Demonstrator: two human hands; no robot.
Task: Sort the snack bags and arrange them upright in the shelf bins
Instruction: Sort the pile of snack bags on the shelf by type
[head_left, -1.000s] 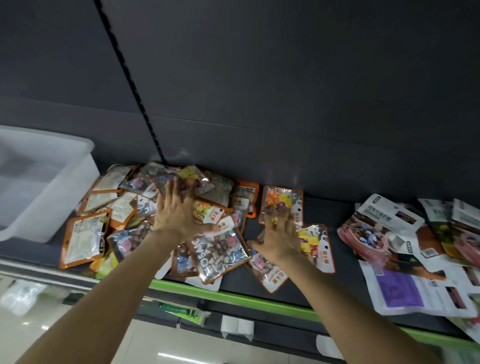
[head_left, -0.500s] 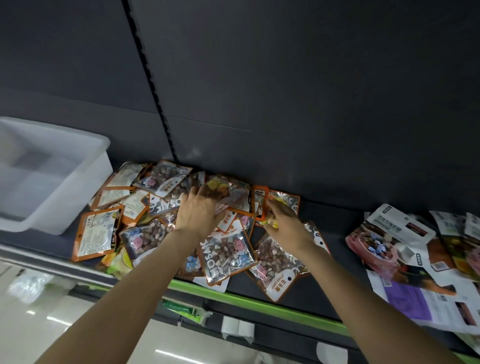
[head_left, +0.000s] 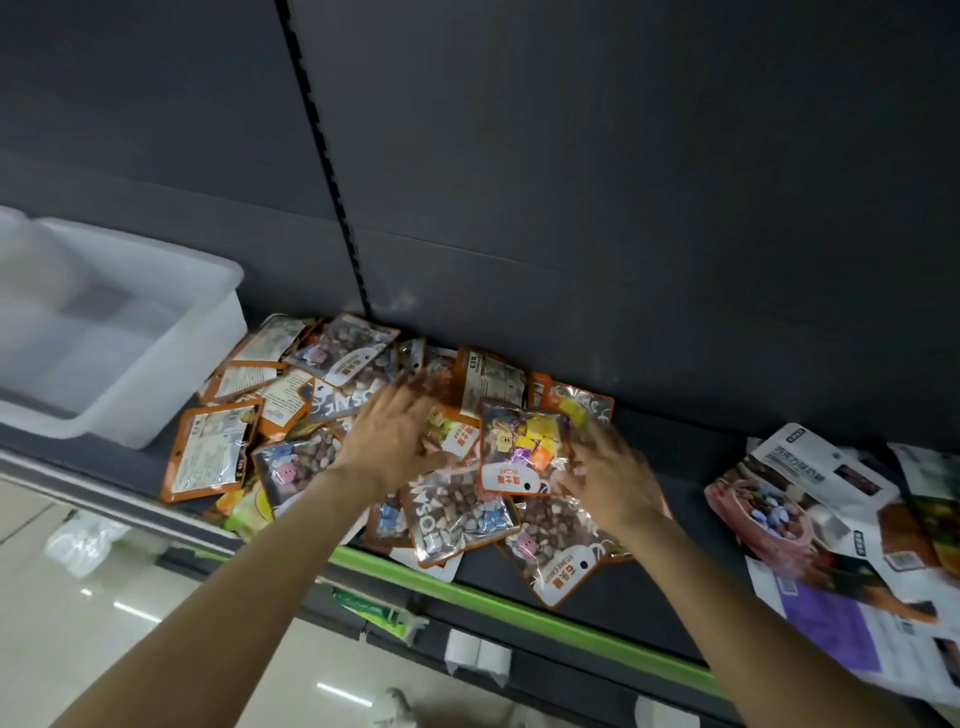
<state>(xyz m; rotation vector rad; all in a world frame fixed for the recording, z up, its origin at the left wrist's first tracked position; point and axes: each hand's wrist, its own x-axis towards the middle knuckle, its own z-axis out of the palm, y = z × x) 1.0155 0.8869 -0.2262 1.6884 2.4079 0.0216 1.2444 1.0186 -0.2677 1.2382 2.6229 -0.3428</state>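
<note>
A heap of small orange-edged snack bags (head_left: 457, 514) lies flat on the dark shelf (head_left: 654, 582); several show brown candies, others their white backs. My left hand (head_left: 387, 439) rests on the heap's middle, fingers spread and blurred. My right hand (head_left: 610, 480) grips the right edge of a colourful candy bag (head_left: 522, 449) that is tilted up above the heap between both hands. An empty white plastic bin (head_left: 171, 364) stands on the shelf to the left of the heap.
A second pile of larger white, pink and purple snack bags (head_left: 810, 519) covers the shelf's right end. A green strip (head_left: 519, 616) runs along the shelf's front edge. A dark back panel rises behind. Shiny floor shows below left.
My right hand has pulled the colourful candy bag from the back of the heap forward and lifted it. My left hand has slid right across the pile. The view has shifted left.
</note>
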